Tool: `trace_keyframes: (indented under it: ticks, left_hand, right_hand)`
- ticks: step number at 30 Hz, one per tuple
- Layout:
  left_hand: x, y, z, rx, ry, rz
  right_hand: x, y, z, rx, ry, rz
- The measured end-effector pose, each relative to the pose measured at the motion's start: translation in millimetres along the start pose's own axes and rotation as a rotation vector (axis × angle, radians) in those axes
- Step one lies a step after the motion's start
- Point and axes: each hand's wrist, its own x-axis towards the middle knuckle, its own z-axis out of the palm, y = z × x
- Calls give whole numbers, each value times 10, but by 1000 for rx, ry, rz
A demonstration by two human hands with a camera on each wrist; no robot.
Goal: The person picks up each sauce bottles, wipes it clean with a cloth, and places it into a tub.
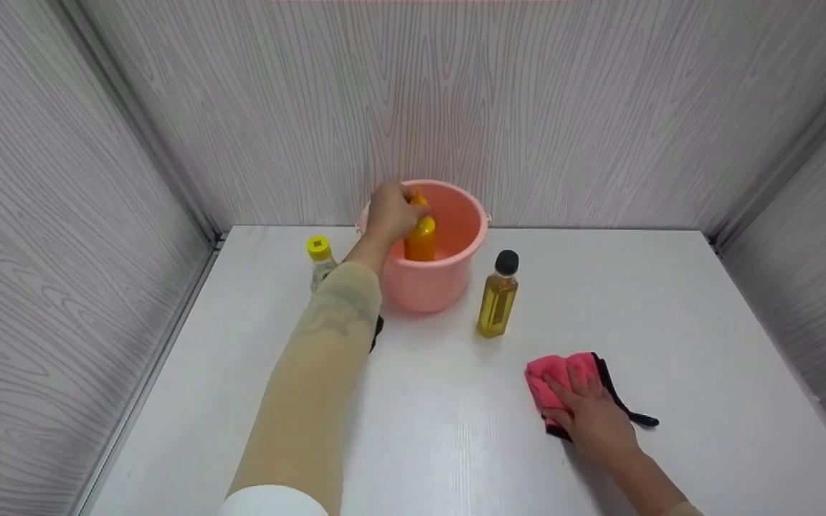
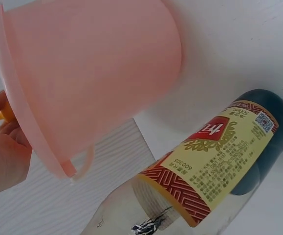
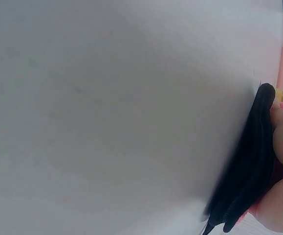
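My left hand (image 1: 393,213) reaches over the rim of a pink bucket (image 1: 427,287) and grips the top of an orange bottle (image 1: 420,245) standing inside it. In the left wrist view the bucket wall hides most of this bottle; only a bit of orange (image 2: 7,113) shows by the fingers. My right hand (image 1: 599,426) rests with spread fingers on a folded pink cloth (image 1: 549,369) lying on the table. The cloth has black edging and a black strap to its right. In the right wrist view its black side (image 3: 244,161) lies under the hand.
Right of the bucket stands a bottle of yellow oil (image 1: 497,304) with a black cap. A clear bottle with a yellow cap (image 1: 318,248) stands left of it, partly behind my left arm. Something black (image 1: 377,332) peeks out beside that forearm. Wood-grain walls (image 1: 599,107) enclose the white table.
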Motion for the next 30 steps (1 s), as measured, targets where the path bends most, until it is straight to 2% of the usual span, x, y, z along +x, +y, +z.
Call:
trace_keyframes:
  ticks: [4, 9, 14, 21, 27, 30]
  left_hand:
    - [11, 41, 87, 8, 3, -7]
    - [34, 122, 276, -22, -18, -3]
    - [21, 150, 422, -38, 2, -7]
    - [79, 159, 429, -21, -7, -20]
    - [136, 135, 446, 20, -12, -34]
    - [147, 121, 463, 67, -13, 10]
  right_hand:
    - [-51, 48, -13, 4, 6, -6]
    - [-148, 133, -54, -7, 3, 26]
    - [-206, 170, -76, -7, -21, 60]
    - [-214, 170, -62, -22, -39, 81]
    - [-215, 167, -57, -17, -14, 84]
    - [-232, 176, -62, -15, 12, 63]
